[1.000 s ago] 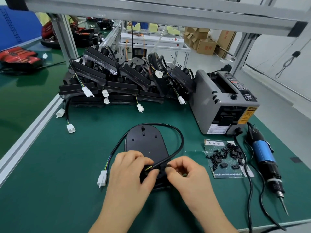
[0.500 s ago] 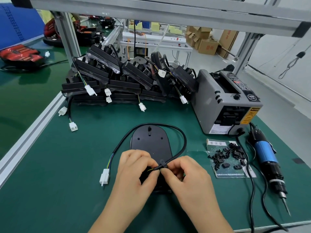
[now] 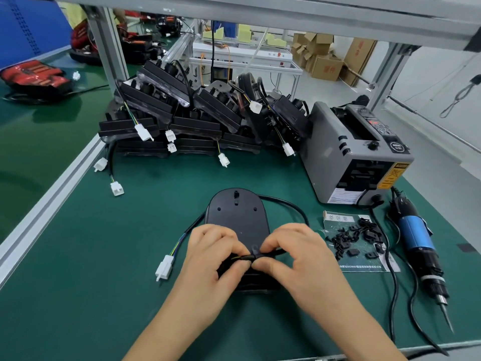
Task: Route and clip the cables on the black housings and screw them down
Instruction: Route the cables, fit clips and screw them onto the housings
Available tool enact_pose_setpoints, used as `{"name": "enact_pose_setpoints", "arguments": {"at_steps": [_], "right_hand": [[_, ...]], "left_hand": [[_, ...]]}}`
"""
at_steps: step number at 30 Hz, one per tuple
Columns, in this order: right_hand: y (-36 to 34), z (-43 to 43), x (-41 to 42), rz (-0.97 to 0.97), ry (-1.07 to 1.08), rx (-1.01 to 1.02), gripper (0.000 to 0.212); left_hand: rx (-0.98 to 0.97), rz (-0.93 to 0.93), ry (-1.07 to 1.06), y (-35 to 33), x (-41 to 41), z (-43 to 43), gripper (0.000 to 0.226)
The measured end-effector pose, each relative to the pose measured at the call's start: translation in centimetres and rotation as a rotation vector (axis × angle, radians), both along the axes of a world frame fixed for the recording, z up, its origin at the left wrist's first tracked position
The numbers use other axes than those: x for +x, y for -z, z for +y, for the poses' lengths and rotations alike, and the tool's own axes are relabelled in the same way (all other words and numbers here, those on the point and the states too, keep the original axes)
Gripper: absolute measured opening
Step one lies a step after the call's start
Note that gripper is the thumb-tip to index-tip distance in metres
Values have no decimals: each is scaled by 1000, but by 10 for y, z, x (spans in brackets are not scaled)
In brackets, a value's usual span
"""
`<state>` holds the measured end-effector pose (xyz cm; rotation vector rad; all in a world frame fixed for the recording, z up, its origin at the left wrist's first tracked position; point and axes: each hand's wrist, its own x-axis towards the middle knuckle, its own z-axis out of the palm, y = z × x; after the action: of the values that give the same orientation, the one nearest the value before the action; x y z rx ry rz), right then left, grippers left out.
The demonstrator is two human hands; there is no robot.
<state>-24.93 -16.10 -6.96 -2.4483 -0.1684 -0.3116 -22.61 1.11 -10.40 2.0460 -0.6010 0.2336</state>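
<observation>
A black oval housing (image 3: 235,217) lies flat on the green mat in front of me. Its black cable (image 3: 289,205) loops out from the right side and back across the housing's near end. A white connector (image 3: 164,268) on coloured wires lies at the left. My left hand (image 3: 210,259) pinches the cable over the housing's near end. My right hand (image 3: 299,256) pinches a small black clip (image 3: 254,252) round that same cable, fingertips meeting those of my left hand. The near end of the housing is hidden under both hands.
A pile of black housings (image 3: 187,118) with white connectors fills the back of the mat. A grey tape dispenser (image 3: 351,155) stands at the right. Loose black clips (image 3: 356,235) lie on a card beside it. An electric screwdriver (image 3: 419,246) lies at the far right with its cord.
The hands have drawn closer together over the cable, and the clip now sits between both sets of fingertips. The view has tilted slightly; the housing stays put.
</observation>
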Motion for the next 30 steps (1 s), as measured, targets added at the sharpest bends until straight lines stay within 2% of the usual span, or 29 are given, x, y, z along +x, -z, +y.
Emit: {"name": "enact_pose_setpoints", "arguments": {"at_steps": [6, 10, 19, 21, 27, 30], "right_hand": [[9, 3, -8, -21, 19, 39, 18], [16, 3, -13, -81, 21, 76, 10], [20, 3, -13, -39, 9, 75, 10], [19, 3, -12, -28, -17, 38, 11], [19, 2, -12, -114, -30, -7, 11], [23, 4, -13, -167, -41, -20, 10]], "left_hand": [[19, 97, 24, -4, 1, 3, 20], [57, 151, 71, -7, 4, 5, 8], [21, 163, 147, -9, 6, 12, 3], [24, 177, 141, -12, 7, 12, 15], [238, 275, 111, -27, 17, 10, 14], [270, 366, 153, -34, 25, 11, 9]]}}
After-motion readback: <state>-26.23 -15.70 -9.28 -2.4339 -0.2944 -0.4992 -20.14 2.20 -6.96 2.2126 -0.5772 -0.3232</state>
